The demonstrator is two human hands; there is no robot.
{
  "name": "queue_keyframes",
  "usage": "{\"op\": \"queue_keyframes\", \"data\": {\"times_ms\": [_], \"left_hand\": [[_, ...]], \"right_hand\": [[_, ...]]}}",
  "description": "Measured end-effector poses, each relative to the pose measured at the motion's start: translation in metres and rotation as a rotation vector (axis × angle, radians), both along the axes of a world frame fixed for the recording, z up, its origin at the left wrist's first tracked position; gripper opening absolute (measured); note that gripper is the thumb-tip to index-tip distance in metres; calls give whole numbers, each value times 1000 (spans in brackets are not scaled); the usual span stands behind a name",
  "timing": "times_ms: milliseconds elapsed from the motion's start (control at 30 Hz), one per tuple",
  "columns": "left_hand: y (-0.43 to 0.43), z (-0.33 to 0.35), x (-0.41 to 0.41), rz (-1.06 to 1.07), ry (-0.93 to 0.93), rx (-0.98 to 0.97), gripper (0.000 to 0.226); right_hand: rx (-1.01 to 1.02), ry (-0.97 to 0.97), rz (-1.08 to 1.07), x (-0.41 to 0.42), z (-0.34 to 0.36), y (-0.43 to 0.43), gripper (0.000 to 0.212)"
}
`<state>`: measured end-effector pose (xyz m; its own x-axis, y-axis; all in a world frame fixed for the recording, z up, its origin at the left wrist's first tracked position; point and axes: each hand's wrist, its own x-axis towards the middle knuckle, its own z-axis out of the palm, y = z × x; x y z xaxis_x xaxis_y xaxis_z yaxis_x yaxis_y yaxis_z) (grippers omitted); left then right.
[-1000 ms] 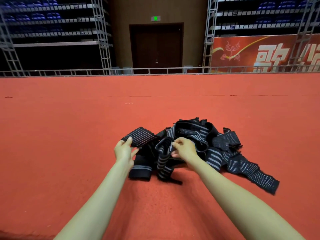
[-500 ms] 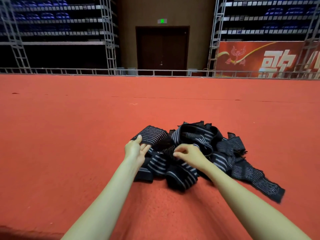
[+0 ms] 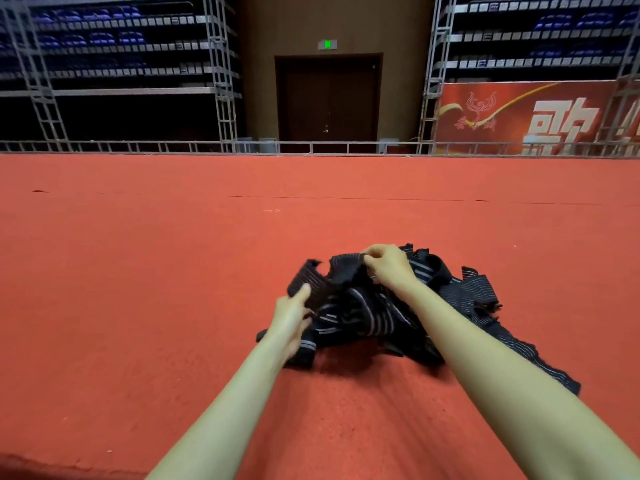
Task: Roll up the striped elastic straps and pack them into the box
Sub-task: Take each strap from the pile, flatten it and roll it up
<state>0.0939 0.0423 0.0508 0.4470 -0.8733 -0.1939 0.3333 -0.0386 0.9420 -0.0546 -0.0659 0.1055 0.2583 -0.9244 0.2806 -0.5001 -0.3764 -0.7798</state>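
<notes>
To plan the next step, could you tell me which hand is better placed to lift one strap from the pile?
Likely the right hand: its fingers pinch a strap edge atop the pile, free to lift. The left hand grips a strap end lower, at the pile's left.

Red carpeted floor [image 3: 138, 271] across the whole foreground and middle ground; thin seam line [image 3: 346, 198] running side to side across it. Low metal rail [image 3: 173, 146] along the far edge of the floor. Behind the rail, centre: dark double door [image 3: 329, 102] set in a brown wall [image 3: 256, 29], lit green exit sign [image 3: 327, 45] just above. Metal truss towers [image 3: 221, 74] on either side of the door. Tiered blue seats [image 3: 104, 38] behind the trusses, left and right. Red banner [image 3: 502, 133] with large white characters, far right, behind the rail.
</notes>
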Motion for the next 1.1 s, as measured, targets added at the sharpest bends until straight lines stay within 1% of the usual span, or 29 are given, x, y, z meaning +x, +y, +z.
{"op": "queue_keyframes", "data": {"times_ms": [67, 100, 133, 167, 200, 233, 267, 300, 333, 367, 400, 433, 467, 500, 533, 567, 633, 667, 733, 800, 900, 1033, 1100], "left_hand": [[-7, -11, -15, -83, -139, 193, 67], [-10, -18, -24, -51, -271, 283, 78], [-9, -22, -34, 46, -415, 316, 73], [-6, -25, -44, 183, -557, 246, 58], [-3, -31, -52, 311, -717, 88, 41], [2, -36, -59, 377, -900, -115, 28], [6, -43, -64, 371, -1102, -282, 20], [5, -55, -65, 320, -1326, -404, 17], [3, -64, -66, 235, -1539, -484, 15], [-1, -75, -64, 129, -1706, -503, 13], [-3, -83, -63, 34, -1835, -459, 12], [-6, -88, -62, -35, -1911, -358, 20], [-7, -91, -61, -96, -1928, -224, 34], [-11, -92, -59, -152, -1898, -139, 47], [-15, -96, -55, -173, -1880, -89, 54], [-17, -98, -50, -197, -1881, -50, 53], [-17, -96, -42, -211, -1956, 63, 44], [-15, -96, -40, -227, -1973, 107, 43], [-15, -102, -37, -345, -1953, 202, 49], [-14, -103, -34, -388, -1915, 249, 51], [-15, -104, -31, -437, -1876, 262, 52], [-16, -103, -30, -508, -1840, 311, 52], [-17, -98, -28, -533, -1772, 301, 51]], "right_hand": [[-6, 256, 45, 1, 6, 5, 17], [-5, 360, 52, 1, 5, 6, 19], [14, 420, 60, 0, 1, 8, 22], [52, 438, 75, 0, -4, 10, 22], [92, 434, 95, -1, -10, 10, 20], [124, 417, 114, -2, -16, 10, 20], [156, 386, 126, -3, -20, 9, 21], [193, 345, 129, -3, -23, 9, 21], [232, 294, 130, -4, -24, 9, 20], [273, 245, 126, -4, -24, 9, 19], [313, 207, 126, -4, -23, 9, 19], [342, 188, 129, -3, -22, 8, 17], [364, 178, 131, -2, -21, 7, 15], [375, 170, 125, -2, -21, 5, 13], [370, 161, 109, -1, -23, 3, 12], [344, 146, 79, 0, -24, -1, 11], [247, 89, -6, 1, -26, -11, 16], [195, 56, -39, 1, -25, -15, 18], [87, 58, -69, 2, -22, -21, 18], [12, 107, -75, 3, -19, -23, 17], [-12, 123, -63, 6, -17, -24, 19], [-84, 18, -94, 7, 0, -28, 20], [-94, 81, -76, 4, 12, -31, 20]]}}
